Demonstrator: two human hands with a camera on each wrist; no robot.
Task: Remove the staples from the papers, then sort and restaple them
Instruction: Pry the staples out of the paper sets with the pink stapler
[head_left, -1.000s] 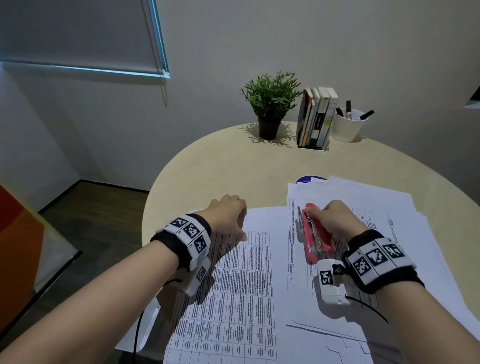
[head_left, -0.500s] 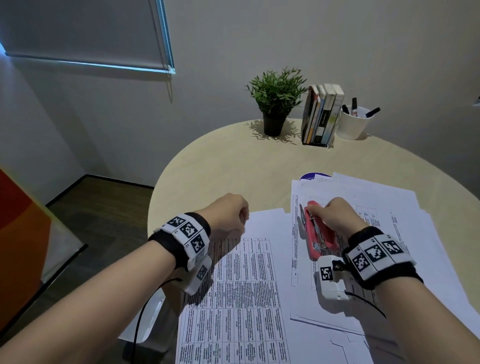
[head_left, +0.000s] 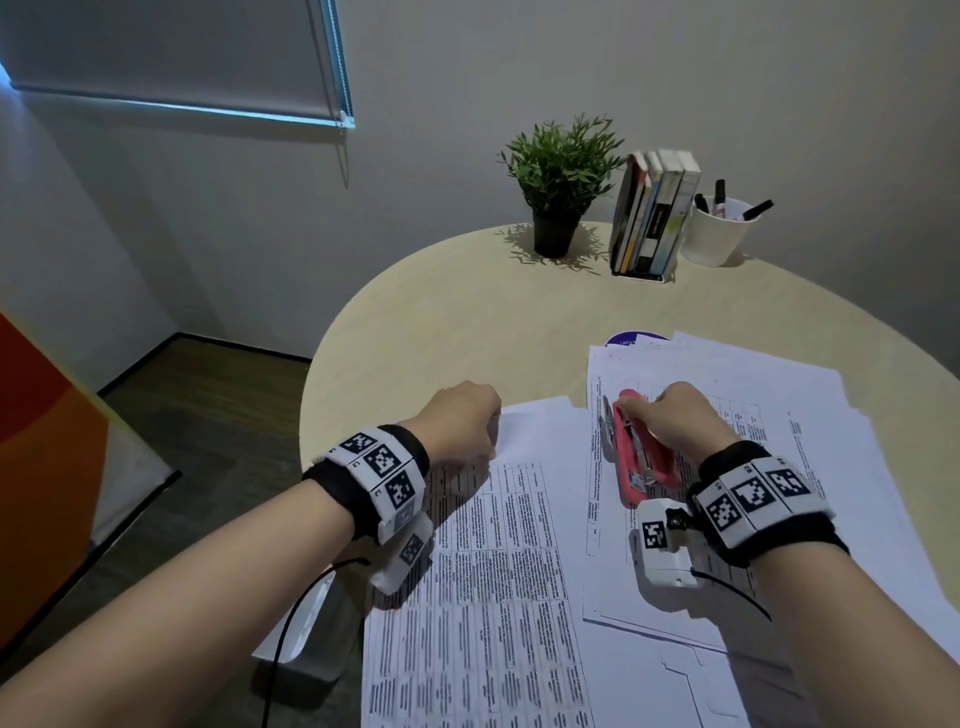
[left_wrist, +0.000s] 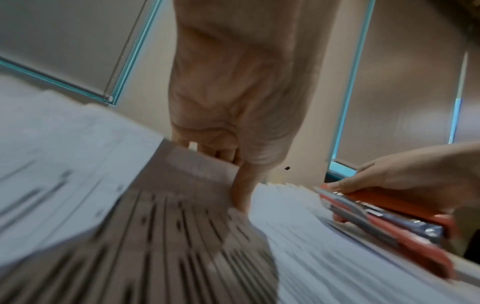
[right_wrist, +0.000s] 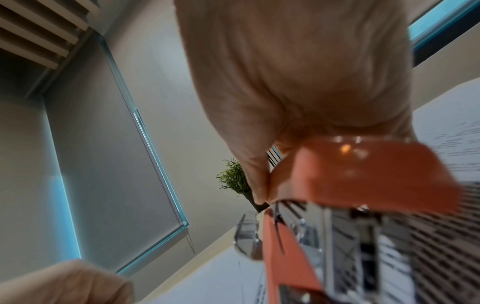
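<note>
— Round and pale, the desk (head_left: 467, 322) carries what?

— At its far edge a potted plant (head_left: 558, 176), a row of books (head_left: 654, 208) and a white cup of pens (head_left: 719, 228). Nearer me, the papers (head_left: 509, 571) lie spread in overlapping sheets.

— And your right hand (head_left: 680, 421)?

— My grip there is wrapped around the red stapler (head_left: 641, 457), which sits on the right-hand printed sheet (head_left: 779, 441), its top arm raised off the base.

— Your left hand (head_left: 462, 421)?

— Fingers curled; the left wrist view shows them pinching the top edge of the left table-printed sheet (left_wrist: 166, 236), thumb (left_wrist: 241, 193) pressing on its face.

— Are the hands touching?

— No, they are near but apart.
</note>
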